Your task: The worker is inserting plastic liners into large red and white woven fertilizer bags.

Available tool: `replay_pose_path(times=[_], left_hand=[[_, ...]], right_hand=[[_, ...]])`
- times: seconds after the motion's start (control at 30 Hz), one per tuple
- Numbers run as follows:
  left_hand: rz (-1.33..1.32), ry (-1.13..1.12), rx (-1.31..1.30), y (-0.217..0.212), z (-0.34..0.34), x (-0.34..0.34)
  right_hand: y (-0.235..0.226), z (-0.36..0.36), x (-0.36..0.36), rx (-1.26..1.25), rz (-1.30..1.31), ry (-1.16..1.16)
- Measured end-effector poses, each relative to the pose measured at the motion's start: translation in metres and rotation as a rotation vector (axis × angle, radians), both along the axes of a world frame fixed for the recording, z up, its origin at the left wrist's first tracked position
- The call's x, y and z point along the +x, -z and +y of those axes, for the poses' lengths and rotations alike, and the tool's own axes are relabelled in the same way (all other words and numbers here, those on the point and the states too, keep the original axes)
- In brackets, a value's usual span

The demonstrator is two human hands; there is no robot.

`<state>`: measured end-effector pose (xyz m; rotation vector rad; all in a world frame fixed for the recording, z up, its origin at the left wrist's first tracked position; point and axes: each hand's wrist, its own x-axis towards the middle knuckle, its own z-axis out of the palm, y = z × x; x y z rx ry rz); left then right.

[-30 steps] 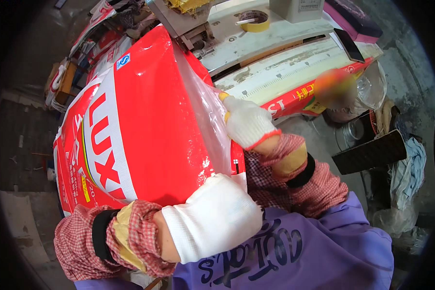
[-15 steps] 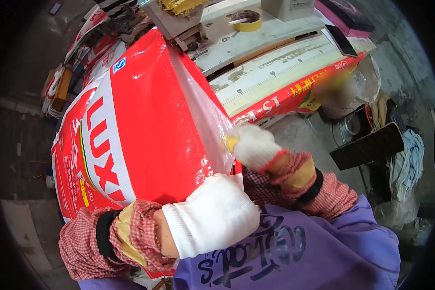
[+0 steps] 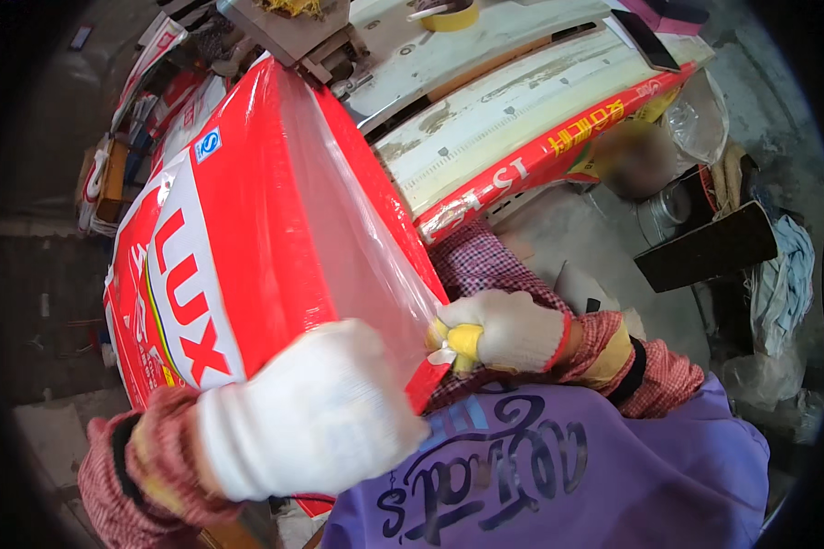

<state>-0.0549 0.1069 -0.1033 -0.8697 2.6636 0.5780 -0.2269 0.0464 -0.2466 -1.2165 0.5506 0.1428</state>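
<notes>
A large glossy red and white sack point(image 3: 270, 220) slants across the left and middle, its top end close to a grey metal machine part. Between its red front and a narrow red far edge shows a pale, shiny whitish surface point(image 3: 366, 247). My left hand point(image 3: 311, 412), in a white knit glove, is closed over the sack's near end; its fingers are mostly hidden and slightly blurred. At the sack's right corner, my right hand point(image 3: 513, 331), in a white glove with yellow-covered fingertips, pinches the edge between thumb and fingers.
Beyond the sack stands a worktable point(image 3: 485, 110) with the grey machine part point(image 3: 316, 37), a yellow tape roll point(image 3: 450, 16) and a dark phone point(image 3: 645, 41). Another red printed sack point(image 3: 558, 142) hangs along its edge. A dark panel point(image 3: 705, 256) and pale blue cloth point(image 3: 787, 293) are at right.
My right hand has moved down and now pinches the sack's corner. My left hand has shifted left and slightly down. The sack's pale surface shows wider, and the view has shifted.
</notes>
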Motion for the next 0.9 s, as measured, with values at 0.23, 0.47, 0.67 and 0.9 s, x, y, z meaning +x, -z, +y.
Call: replay_pose_path(times=[0.23, 0.47, 0.67, 0.9], left_hand=[[0.404, -0.117, 0.236, 0.037, -0.012, -0.003], [0.469, -1.195, 0.865, 0.046, -0.023, 0.003], [0.410, -1.152, 0.601, 0.075, -0.020, 0.024], [0.216, -0.793, 0.213, 0.088, -0.019, 0.023]], right_hand=[[0.024, -0.003, 0.009, -0.301, -0.047, 0.292], [0.013, -0.014, 0.002, -0.484, -0.022, 0.242], [-0.021, -0.039, -0.002, -0.994, 0.042, -0.334], [-0.016, -0.045, 0.011, -1.099, 0.002, -0.427]])
